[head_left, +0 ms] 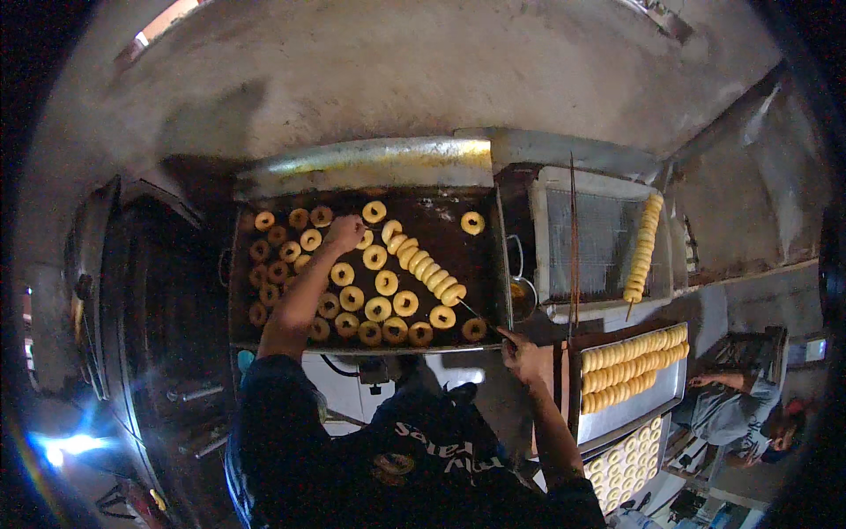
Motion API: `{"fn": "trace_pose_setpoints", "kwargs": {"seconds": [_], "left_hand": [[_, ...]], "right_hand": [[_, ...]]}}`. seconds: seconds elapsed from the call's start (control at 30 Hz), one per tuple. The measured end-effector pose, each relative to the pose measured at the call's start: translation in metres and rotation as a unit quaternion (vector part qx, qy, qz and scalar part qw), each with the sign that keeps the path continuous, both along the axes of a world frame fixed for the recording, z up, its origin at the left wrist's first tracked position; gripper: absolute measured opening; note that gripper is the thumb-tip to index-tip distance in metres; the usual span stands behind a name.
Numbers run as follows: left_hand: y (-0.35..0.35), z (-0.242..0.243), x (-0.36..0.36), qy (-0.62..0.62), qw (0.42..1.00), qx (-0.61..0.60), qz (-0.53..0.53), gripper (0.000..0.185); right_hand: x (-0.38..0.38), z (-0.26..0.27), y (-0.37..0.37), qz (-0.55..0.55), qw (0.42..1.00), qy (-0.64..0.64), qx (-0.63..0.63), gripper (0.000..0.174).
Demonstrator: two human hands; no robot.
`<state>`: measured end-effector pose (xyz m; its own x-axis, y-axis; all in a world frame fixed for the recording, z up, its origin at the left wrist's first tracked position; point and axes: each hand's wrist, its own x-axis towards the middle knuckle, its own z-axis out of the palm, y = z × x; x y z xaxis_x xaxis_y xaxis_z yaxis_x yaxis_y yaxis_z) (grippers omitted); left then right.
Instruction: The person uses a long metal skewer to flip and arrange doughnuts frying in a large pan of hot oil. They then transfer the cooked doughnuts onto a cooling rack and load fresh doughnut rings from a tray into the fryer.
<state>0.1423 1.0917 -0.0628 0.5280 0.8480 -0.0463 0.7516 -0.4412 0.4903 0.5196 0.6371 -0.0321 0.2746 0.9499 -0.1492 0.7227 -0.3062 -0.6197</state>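
Observation:
Before me is a large rectangular frying vat (462, 264) with dark oil, where many ring doughnuts (379, 309) float apart, some pale yellow and some browner. My right hand (523, 357), at the vat's near right corner, grips the end of a thin stick (470, 308). Along that stick runs a row of pale doughnuts (424, 264), slanting up and left over the oil. My left hand (346, 233) is over the vat, fingers curled, close to a doughnut (364, 239) that it partly covers. Whether it holds anything is unclear.
Right of the vat, a wire-mesh rack (591, 231) bears a loaded stick of doughnuts (642, 248); long thin sticks (574, 264) cross it. Nearer stand a metal tray (621, 420) with doughnut rows and a tray of separate rings (624, 463). Another person (733, 403) is at far right.

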Motion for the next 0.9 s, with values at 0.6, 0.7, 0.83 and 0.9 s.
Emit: {"fn": "trace_pose_setpoints", "kwargs": {"seconds": [0.6,0.7,0.83,0.9], "left_hand": [[0.049,0.048,-0.081,-0.032,0.999,-0.001,0.042,0.025],[0.009,0.121,-0.086,-0.06,0.998,0.021,-0.02,0.019],[-0.071,0.163,-0.07,-0.093,0.995,0.025,-0.036,0.017],[-0.099,0.132,-0.06,-0.028,0.999,-0.001,0.015,0.019]], "right_hand": [[-0.012,-0.026,0.045,-0.001,0.988,0.069,0.135,0.035],[0.009,-0.018,0.006,-0.043,0.979,0.185,0.077,0.033],[0.012,-0.021,0.014,0.045,0.97,0.031,0.235,0.027],[0.004,-0.02,0.031,0.041,0.986,0.014,0.16,0.026]]}}
